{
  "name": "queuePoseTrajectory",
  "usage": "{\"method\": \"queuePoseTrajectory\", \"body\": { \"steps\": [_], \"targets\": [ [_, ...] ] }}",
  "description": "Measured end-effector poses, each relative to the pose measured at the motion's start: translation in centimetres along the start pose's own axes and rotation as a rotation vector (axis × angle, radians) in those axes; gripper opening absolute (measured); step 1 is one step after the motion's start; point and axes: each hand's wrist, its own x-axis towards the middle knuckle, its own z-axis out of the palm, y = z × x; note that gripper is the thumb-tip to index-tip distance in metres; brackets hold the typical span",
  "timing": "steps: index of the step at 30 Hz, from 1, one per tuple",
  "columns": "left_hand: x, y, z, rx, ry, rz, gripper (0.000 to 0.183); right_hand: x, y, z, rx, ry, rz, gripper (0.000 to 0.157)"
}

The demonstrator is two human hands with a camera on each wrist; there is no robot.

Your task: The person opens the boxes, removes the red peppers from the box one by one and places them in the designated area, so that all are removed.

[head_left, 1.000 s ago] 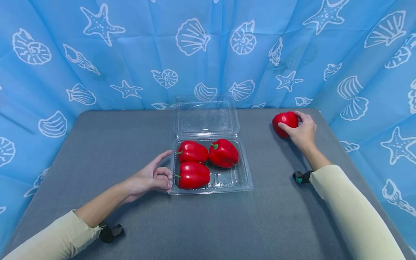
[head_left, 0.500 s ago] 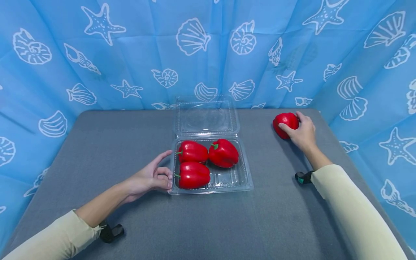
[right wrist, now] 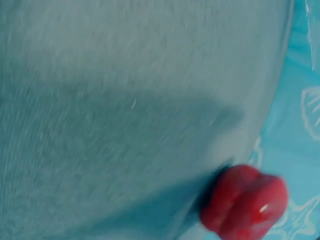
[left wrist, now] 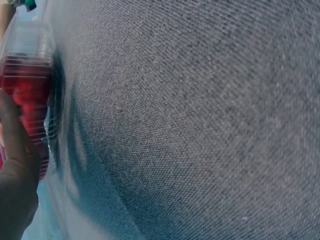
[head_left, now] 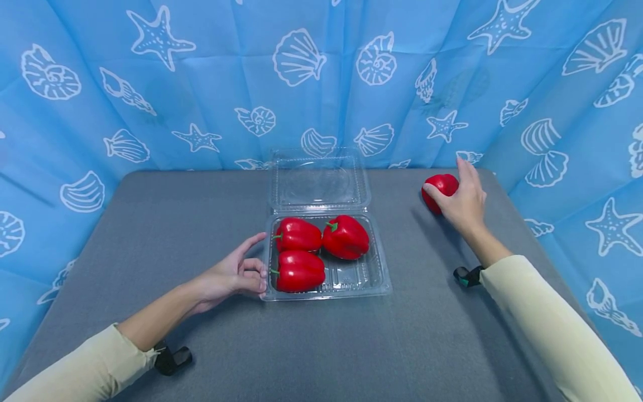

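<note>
Three red bell peppers, among them a front one [head_left: 301, 272], a back left one [head_left: 298, 234] and a right one [head_left: 345, 237], lie in a clear plastic clamshell container [head_left: 374, 279]. Its lid [head_left: 321, 178] is folded back. My left hand [head_left: 231, 276] rests at the container's left rim, index finger extended, other fingers bent; the left wrist view has this hand [left wrist: 17, 170] against the clear side wall. At the far right, a fourth bell pepper [head_left: 444, 183] sits on the table. My right hand [head_left: 466, 204] is spread beside it, index finger raised, thumb overlapping it. The right wrist view shows that pepper [right wrist: 245, 205] without fingers around it.
The grey cloth-covered table [head_left: 321, 346] ends at the back against a blue curtain [head_left: 201, 84] with white seashell prints. A black strap [head_left: 173, 360] hangs at the left wrist, another strap [head_left: 467, 276] at the right.
My right hand has loosened from the far-right pepper: its index finger has lifted and the fingers have spread away from it. The left hand, container and other peppers stay put.
</note>
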Motion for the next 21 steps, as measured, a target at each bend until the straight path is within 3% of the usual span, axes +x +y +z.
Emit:
{"method": "queuePoseTrajectory", "body": {
  "steps": [14,21],
  "targets": [
    [0.1,0.2,-0.1,-0.001,-0.005,-0.004,0.093,-2.4,-5.3,1.2,0.192,-0.152,-0.284,0.102],
    [0.1,0.3,-0.1,-0.001,-0.008,0.000,0.093,-3.8,-7.5,2.0,0.247,-0.244,-0.372,0.106]
  ]
}}
